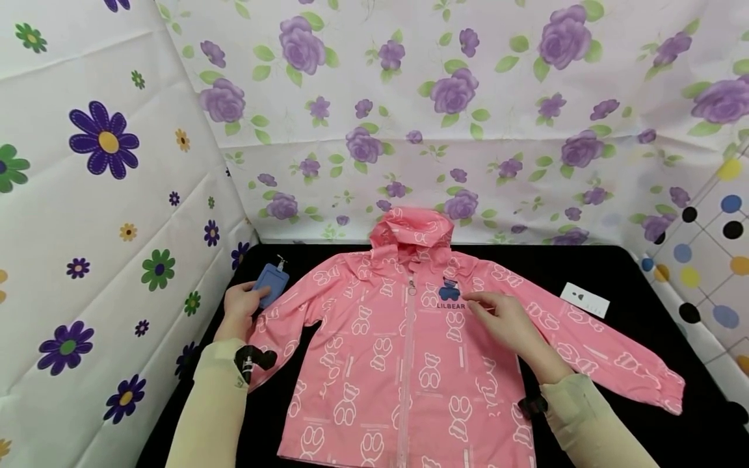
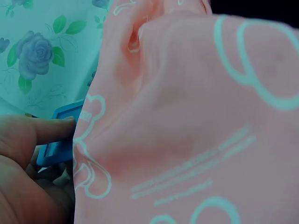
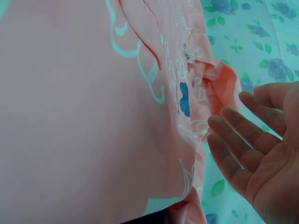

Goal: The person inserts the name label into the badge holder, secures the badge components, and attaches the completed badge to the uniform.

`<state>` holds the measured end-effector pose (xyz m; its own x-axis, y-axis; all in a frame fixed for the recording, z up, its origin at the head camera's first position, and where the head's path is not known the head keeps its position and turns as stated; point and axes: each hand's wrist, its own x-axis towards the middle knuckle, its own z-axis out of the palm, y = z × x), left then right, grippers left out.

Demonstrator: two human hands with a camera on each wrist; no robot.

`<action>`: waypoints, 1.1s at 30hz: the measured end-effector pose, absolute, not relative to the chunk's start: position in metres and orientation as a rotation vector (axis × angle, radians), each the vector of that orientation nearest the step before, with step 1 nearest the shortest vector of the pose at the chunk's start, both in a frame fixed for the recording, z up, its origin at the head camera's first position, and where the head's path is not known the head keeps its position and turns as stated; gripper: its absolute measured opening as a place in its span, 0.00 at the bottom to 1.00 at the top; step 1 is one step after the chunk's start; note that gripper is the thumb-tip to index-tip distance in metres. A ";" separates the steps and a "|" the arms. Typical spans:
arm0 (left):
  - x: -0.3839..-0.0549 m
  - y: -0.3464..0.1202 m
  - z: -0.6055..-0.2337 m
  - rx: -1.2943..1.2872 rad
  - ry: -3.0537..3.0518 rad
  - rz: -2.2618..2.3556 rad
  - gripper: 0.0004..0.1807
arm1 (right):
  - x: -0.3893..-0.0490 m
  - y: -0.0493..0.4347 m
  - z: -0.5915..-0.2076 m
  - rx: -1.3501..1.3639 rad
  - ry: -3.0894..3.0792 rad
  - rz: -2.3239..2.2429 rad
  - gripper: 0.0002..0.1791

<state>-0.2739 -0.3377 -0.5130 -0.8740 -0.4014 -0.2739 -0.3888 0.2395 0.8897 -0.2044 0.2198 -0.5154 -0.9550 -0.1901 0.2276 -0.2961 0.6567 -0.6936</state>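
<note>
A pink hooded jacket (image 1: 368,325) with white bear outlines lies front up, its zipper running down the middle and its sleeves spread. At the left sleeve, my left hand (image 1: 241,305) pinches a blue badge holder (image 1: 272,279) with a metal clip on top. In the left wrist view, the thumb (image 2: 51,130) lies across the holder's (image 2: 60,151) face, and the sleeve hides part of it. Over the chest print (image 1: 449,291) of a blue bear with lettering, my right hand (image 1: 500,318) hovers. The right wrist view shows its fingers (image 3: 238,144) loosely extended, holding nothing.
A white card (image 1: 585,299) lies beyond the sleeve on the right side. Black cloth (image 1: 620,273) covers the table under the jacket. Flower-printed sheets hang behind (image 1: 374,117) and on the left (image 1: 99,214), and a dotted sheet (image 1: 714,260) hangs at the right.
</note>
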 end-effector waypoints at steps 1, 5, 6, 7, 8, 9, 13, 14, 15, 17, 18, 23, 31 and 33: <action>-0.273 -0.337 -0.512 0.786 -2.446 -1.774 0.31 | -0.204 0.220 -0.516 0.404 -2.733 1.184 0.15; -0.273 -0.333 -0.511 0.790 -2.382 -1.798 0.29 | -0.205 0.220 -0.516 0.413 -2.724 1.194 0.14; -0.273 -0.332 -0.511 0.788 -2.372 -1.801 0.29 | -0.205 0.220 -0.516 0.415 -2.723 1.198 0.14; -0.274 -0.332 -0.511 0.789 -2.362 -1.800 0.29 | -0.205 0.220 -0.516 0.418 -2.723 1.203 0.14; -0.274 -0.331 -0.511 0.792 -2.357 -1.798 0.29 | -0.205 0.219 -0.516 0.420 -2.723 1.207 0.14; -0.273 -0.330 -0.511 0.793 -2.350 -1.796 0.29 | -0.205 0.219 -0.516 0.419 -2.722 1.210 0.14; -0.274 -0.329 -0.509 0.805 -2.321 -1.817 0.30 | -0.204 0.219 -0.516 0.404 -2.719 1.212 0.15; -0.273 -0.329 -0.509 0.809 -2.313 -1.828 0.31 | -0.204 0.219 -0.516 0.398 -2.716 1.212 0.15; -0.273 -0.329 -0.508 0.813 -2.303 -1.840 0.32 | -0.203 0.219 -0.516 0.393 -2.712 1.214 0.15; -0.273 -0.330 -0.507 0.829 -2.269 -1.886 0.33 | -0.203 0.219 -0.516 0.386 -2.704 1.222 0.15; -0.272 -0.330 -0.506 0.837 -2.235 -1.931 0.34 | -0.202 0.219 -0.515 0.382 -2.700 1.226 0.15; -0.269 -0.330 -0.500 0.890 -1.985 -2.194 0.38 | -0.200 0.220 -0.514 0.375 -2.685 1.259 0.15; -0.270 -0.328 -0.492 0.909 -1.772 -2.330 0.38 | -0.198 0.221 -0.513 0.374 -2.687 1.273 0.16; -0.270 -0.328 -0.490 0.903 -1.744 -2.354 0.38 | -0.198 0.221 -0.513 0.367 -2.686 1.284 0.16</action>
<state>-0.2699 -0.3275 -0.4899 -0.8237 -0.3929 -0.4088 -0.2768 -0.3506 0.8947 -0.1978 0.2215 -0.5133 -0.9602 -0.1576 0.2308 -0.2786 0.6058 -0.7453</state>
